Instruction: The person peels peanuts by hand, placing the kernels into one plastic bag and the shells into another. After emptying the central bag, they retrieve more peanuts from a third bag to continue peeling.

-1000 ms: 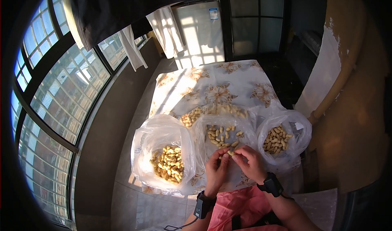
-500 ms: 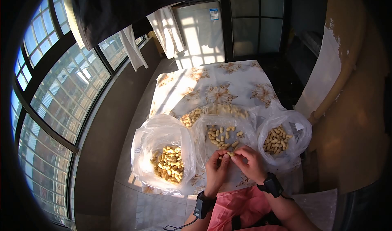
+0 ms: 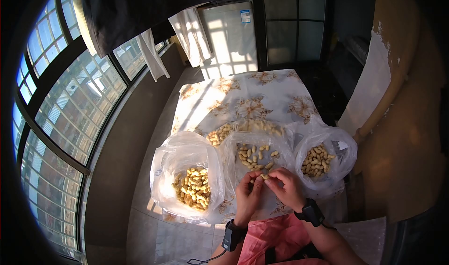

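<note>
Between the fingertips of both hands is a peanut (image 3: pixel 264 176) in its shell, held at the near edge of the middle plastic bag (image 3: pixel 229 153). My left hand (image 3: pixel 249 190) pinches it from the left, my right hand (image 3: pixel 286 186) from the right. Several unshelled peanuts (image 3: pixel 252 162) lie loose inside that bag, just beyond my fingers. To the left, an open plastic bag (image 3: pixel 163 157) holds a sunlit heap of peanuts (image 3: pixel 192 187). On the right stands another open bag (image 3: pixel 343 155) with peanuts (image 3: pixel 317 161) in it.
A floral cloth covers the table (image 3: pixel 276 89). More peanuts (image 3: pixel 219 135) show behind the middle bag. Barred windows (image 3: pixel 84 106) run along the left, dark and white cloths (image 3: pixel 189 33) hang above, and a brown wall (image 3: pixel 397 148) stands at the right. A cable (image 3: pixel 201 261) trails from my left wrist device.
</note>
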The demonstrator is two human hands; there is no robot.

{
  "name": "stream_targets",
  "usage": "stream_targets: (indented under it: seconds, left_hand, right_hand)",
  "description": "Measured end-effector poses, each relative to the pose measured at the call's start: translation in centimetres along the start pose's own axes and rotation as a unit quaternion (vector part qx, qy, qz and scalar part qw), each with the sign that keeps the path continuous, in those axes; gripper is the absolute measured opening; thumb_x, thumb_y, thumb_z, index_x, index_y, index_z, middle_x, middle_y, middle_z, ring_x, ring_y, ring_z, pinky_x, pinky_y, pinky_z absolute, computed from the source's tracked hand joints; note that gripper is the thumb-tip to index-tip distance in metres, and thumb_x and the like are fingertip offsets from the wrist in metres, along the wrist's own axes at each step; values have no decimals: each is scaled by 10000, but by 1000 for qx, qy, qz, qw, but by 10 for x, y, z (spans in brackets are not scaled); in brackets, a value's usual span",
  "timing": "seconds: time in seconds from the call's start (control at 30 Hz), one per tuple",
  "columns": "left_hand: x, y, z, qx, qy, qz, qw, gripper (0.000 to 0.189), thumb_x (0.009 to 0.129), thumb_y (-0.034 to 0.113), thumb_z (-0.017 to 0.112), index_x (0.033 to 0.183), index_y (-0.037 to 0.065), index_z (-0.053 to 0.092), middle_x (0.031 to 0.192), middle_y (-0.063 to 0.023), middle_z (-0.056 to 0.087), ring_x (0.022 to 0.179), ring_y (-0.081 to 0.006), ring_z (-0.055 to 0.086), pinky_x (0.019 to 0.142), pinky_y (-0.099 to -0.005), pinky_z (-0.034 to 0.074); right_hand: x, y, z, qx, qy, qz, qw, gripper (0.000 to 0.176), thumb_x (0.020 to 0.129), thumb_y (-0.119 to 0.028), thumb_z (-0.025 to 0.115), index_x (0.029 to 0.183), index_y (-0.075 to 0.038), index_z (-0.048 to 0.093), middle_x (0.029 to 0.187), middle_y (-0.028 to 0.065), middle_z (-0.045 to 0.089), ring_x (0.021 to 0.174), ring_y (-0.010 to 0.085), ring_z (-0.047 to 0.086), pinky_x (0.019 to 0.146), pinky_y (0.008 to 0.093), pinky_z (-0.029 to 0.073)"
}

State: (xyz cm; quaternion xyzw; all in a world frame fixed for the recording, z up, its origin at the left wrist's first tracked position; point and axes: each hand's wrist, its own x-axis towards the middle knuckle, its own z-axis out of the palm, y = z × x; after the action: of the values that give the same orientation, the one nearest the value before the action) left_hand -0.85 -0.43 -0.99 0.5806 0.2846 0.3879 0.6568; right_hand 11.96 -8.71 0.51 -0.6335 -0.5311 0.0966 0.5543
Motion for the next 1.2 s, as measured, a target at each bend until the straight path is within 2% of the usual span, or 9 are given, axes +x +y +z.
stream_targets:
  seconds: [0.1, 0.43, 0.7, 1.2]
  left_hand:
    - [0, -3, -1, 5, -4, 3, 1000, 175, 1005, 84, 625, 1151, -8, 655, 989, -19, 685, 872, -82, 590, 804, -233, 489]
    - [0, -2, -1, -11, -7, -7, 1000, 149, 1001, 87, 636, 1120, 1, 658, 956, -1, 683, 811, -46, 573, 728, -207, 481]
    - [0, 2, 0, -5, -5, -12, 1000, 147, 998, 100, 645, 1109, 5, 660, 922, 5, 679, 772, -45, 568, 705, -209, 477]
    - [0, -2, 0, -3, -2, -5, 1000, 154, 990, 94, 651, 1108, -4, 653, 898, 7, 663, 756, -48, 563, 692, -209, 475]
  right_hand:
    - [0, -1, -1, 6, -1, 2, 1000, 160, 892, -106, 738, 967, 9, 654, 918, 120, 667, 782, 277, 677, 638, 341, 528]
    - [0, -1, 0, 4, 6, 4, 1000, 159, 907, -108, 728, 994, 5, 658, 919, 119, 666, 765, 269, 673, 635, 338, 522]
    - [-1, -2, 0, 21, 6, 21, 1000, 274, 909, -102, 722, 1159, -27, 637, 920, 120, 680, 799, 232, 689, 670, 321, 535]
    - [-1, -4, 0, 9, 9, 0, 1000, 201, 914, -104, 717, 1092, -28, 665, 945, 112, 681, 785, 241, 692, 654, 323, 536]
